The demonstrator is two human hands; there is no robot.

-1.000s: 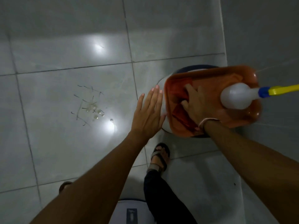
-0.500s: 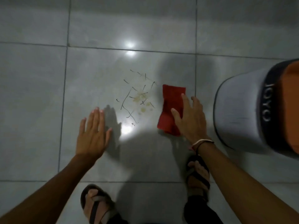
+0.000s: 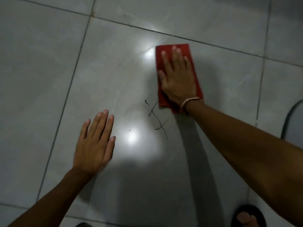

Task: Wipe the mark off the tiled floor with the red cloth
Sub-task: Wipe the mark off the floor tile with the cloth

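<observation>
A folded red cloth (image 3: 193, 63) lies flat on the grey tiled floor (image 3: 49, 79). My right hand (image 3: 177, 79) presses down on it with the palm flat and the fingers spread. Thin dark pen-like lines of the mark (image 3: 158, 119) show on the tile just below the cloth's near edge; anything under the cloth is hidden. My left hand (image 3: 95, 145) rests flat on the floor to the left of the mark, fingers apart, holding nothing.
The curved edge of a grey container (image 3: 293, 122) shows at the right border. My sandalled foot (image 3: 247, 217) is at the bottom right. Bright light reflections sit on the tile beside the cloth and the mark.
My right hand took the red cloth from the orange bin, set it on the floor beside the mark, then slid it over the mark's upper part. My left hand went down flat on the tile.
</observation>
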